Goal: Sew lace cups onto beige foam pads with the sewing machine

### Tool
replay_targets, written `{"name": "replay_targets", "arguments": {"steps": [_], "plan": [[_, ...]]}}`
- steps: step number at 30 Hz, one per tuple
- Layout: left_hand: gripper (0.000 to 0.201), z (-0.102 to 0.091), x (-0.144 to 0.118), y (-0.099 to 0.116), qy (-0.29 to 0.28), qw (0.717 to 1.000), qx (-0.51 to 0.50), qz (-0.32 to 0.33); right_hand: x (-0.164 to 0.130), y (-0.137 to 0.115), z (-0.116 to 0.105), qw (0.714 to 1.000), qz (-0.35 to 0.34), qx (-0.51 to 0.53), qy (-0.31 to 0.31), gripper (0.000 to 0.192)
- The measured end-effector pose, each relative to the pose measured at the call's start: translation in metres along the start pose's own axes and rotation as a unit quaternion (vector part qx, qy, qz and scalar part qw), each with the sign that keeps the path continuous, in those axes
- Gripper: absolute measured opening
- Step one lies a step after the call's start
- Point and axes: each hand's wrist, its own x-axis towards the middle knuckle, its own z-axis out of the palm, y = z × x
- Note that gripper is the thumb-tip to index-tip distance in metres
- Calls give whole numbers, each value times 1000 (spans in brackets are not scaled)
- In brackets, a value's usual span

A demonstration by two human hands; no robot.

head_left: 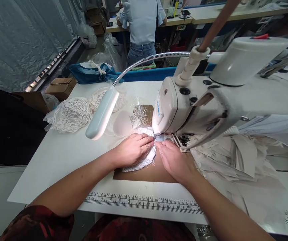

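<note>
Under the head of a white sewing machine (pixel 169 107) lies a white lace cup piece (pixel 144 162), rounded, with a dark stitched edge on its right. My left hand (pixel 135 149) rests over the piece with its fingers together and bent onto it, tips close to the presser foot (pixel 156 137). The thumb side of that hand is partly hidden. From the right, my right hand (pixel 175 159) reaches in with thumb and forefinger closed at the edge of the piece, just in front of the foot. The needle itself is too small to make out.
Stacked lace cups (pixel 71 115) and a pale smooth cup (pixel 122 124) sit to the left. A lamp (pixel 102 113) on a bent metal neck hangs over the table. Fabric strips (pixel 236 157) pile up at right. A ruler strip (pixel 144 202) runs along the front. Beyond, a person (pixel 144 26) sits.
</note>
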Motion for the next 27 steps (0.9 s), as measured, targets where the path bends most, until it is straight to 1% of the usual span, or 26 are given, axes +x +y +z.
{"name": "replay_targets", "arguments": {"steps": [2, 4, 7, 10, 14, 20, 24, 27], "plan": [[35, 0, 0, 0, -3, 1000, 19, -4, 0, 0, 1, 1000, -2, 4, 3, 37], [36, 0, 0, 1, -18, 999, 31, -8, 0, 0, 1, 1000, -10, 7, 7, 36], [36, -3, 1, 1, -38, 998, 38, -14, -1, 1, 1, 1000, -15, 6, 16, 37], [37, -5, 2, 1, -46, 998, 37, -21, -3, 3, 2, 999, -24, 13, 32, 38], [37, -7, 3, -2, -38, 999, 25, -24, -2, 8, 6, 996, -48, 47, 60, 38], [36, -8, 5, -6, -21, 998, 11, -53, 1, 8, 8, 995, -55, 65, 50, 40], [35, -9, 4, -8, -14, 997, 21, -69, 1, 8, 7, 995, -55, 67, 54, 41], [36, -10, 0, -7, -28, 997, 25, -66, 0, 11, 7, 993, -64, 78, 62, 40]]}}
